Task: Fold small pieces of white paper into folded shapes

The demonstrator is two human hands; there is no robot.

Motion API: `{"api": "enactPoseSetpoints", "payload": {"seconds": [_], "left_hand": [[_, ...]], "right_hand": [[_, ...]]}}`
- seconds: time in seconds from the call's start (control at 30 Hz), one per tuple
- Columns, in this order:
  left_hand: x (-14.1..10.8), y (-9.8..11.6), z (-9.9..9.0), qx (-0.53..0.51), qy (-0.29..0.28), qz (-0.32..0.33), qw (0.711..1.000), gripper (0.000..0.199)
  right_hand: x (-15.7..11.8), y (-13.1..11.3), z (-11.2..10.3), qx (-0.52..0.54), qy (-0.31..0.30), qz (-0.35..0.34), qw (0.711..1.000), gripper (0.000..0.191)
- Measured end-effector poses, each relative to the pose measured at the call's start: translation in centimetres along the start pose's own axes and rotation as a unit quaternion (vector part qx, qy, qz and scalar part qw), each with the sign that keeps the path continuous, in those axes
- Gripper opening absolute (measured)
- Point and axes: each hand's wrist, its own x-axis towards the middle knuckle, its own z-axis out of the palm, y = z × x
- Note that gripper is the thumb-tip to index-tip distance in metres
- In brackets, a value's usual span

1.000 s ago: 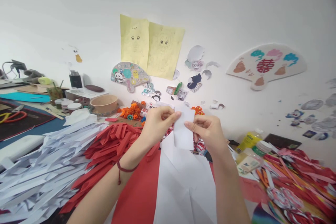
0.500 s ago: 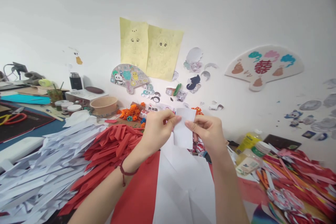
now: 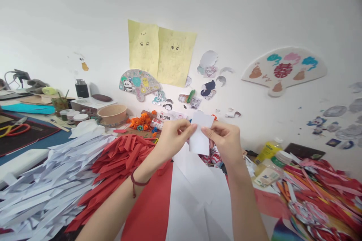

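- The small white paper (image 3: 200,139) is held up near the middle of the view, and the clock is read around it; it stands roughly upright, leaning a little, with its faces lightly curved.
- At 9 o'clock the left hand (image 3: 177,135) is closed in a pinch on the paper's left edge, thumb tip pressed on the near face, index finger bent into a loop with the thumb.
- The other fingers of that hand curl inward, and their tips are mostly hidden.
- At 3 o'clock the right hand (image 3: 224,137) is also clamped on the paper: its thumb lies flat across the near face, pointing toward 9, while the bent fingers sit at the right edge and partly behind.
- The hands are apart from each other, with the paper bridging the gap between their thumbs.
- A dark red cord (image 3: 138,183) circles the left wrist.
- At 6 o'clock, below the paper, lie overlapping white sheets (image 3: 195,199), with a red sheet (image 3: 149,207) beside them toward 7.
- Between 8 and 9 o'clock, a heap of folded red strips (image 3: 121,158) lies next to a larger heap of white strips (image 3: 56,184).
- Orange flowers (image 3: 143,119) are just above 9 o'clock.
- Between 3 and 4 o'clock, past the right forearm, are a yellow bottle (image 3: 267,151) and a pile of red and pink ribbons (image 3: 325,180).
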Motion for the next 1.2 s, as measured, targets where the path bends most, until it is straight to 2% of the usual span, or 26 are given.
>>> {"api": "enactPoseSetpoints", "payload": {"seconds": [0.07, 0.2, 0.37, 0.5, 0.63, 0.8, 0.93, 1.1, 1.2], "left_hand": [[0.1, -0.2, 0.18, 0.0, -0.014, -0.001, 1.0, 0.039], [0.19, -0.52, 0.43, 0.038, 0.001, 0.009, 0.999, 0.041], [0.29, -0.74, 0.5, 0.046, -0.025, 0.003, 0.999, 0.045], [0.33, -0.72, 0.32, 0.073, -0.015, 0.003, 0.997, 0.045], [0.28, -0.58, 0.14, 0.071, -0.039, 0.002, 0.997, 0.044], [0.24, -0.53, 0.03, 0.104, -0.026, 0.008, 0.994, 0.043], [0.31, -0.5, 0.0, 0.095, -0.053, 0.004, 0.994, 0.042], [0.13, -0.39, 0.4, 0.083, -0.025, 0.007, 0.996, 0.045], [-0.04, -0.41, 0.66, 0.061, -0.045, -0.007, 0.997, 0.043]], "right_hand": [[0.08, 0.29, -0.06, -0.009, 0.009, -0.003, 1.0, 0.034], [0.23, 0.69, 0.06, -0.03, 0.021, -0.013, 0.999, 0.035], [0.32, 0.79, 0.4, -0.031, 0.045, -0.012, 0.998, 0.032], [0.27, 0.69, 0.58, -0.033, 0.047, -0.013, 0.998, 0.034], [0.17, 0.78, 0.6, -0.031, 0.066, -0.016, 0.997, 0.035], [0.15, 0.89, 0.65, -0.019, 0.077, -0.025, 0.997, 0.036], [0.13, 0.78, 0.7, -0.002, 0.097, -0.039, 0.994, 0.034], [0.1, 0.82, 0.67, 0.013, 0.112, -0.043, 0.993, 0.034], [0.13, 0.88, 0.62, 0.016, 0.133, -0.044, 0.99, 0.035]]}}
